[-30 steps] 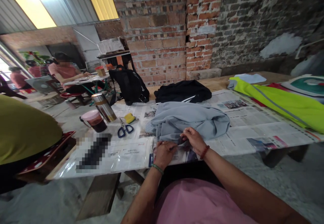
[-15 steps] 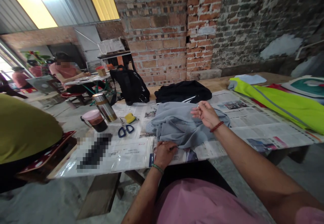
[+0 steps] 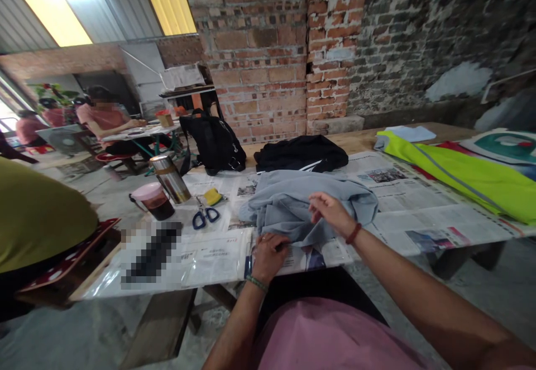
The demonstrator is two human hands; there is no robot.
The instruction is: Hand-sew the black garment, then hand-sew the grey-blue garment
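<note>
The grey cloth [image 3: 280, 208] lies bunched near the middle of the table's near edge, directly beyond the hands. Its long axis runs left to right, roughly along that edge, with loose folds gathered toward the near side. The left hand [image 3: 271, 253] sits at its near-left corner, fingers curled in and pinching the hem close to the table's edge. The right hand [image 3: 330, 212] is over the cloth right of its middle, fingers bent and narrowly spaced; whether they hold anything fine, or touch the fabric, I cannot tell. So the left is nearer the hem and the table's near edge, the right nearer the cloth's right end.

Just behind the cloth, toward the table's far edge, is a black garment [image 3: 301, 155], with a black backpack [image 3: 213, 144] to its left. Scissors [image 3: 205, 214] and a small yellow item [image 3: 213, 196] lie left of the cloth, then a lidded cup [image 3: 154, 202] and a steel flask [image 3: 171, 179] toward the table's left end. A fluorescent garment [image 3: 456, 172] stretches along its right end, near an iron [image 3: 502, 145]. Newspaper [image 3: 393, 230] covers much of the table [image 3: 364, 137].
</note>
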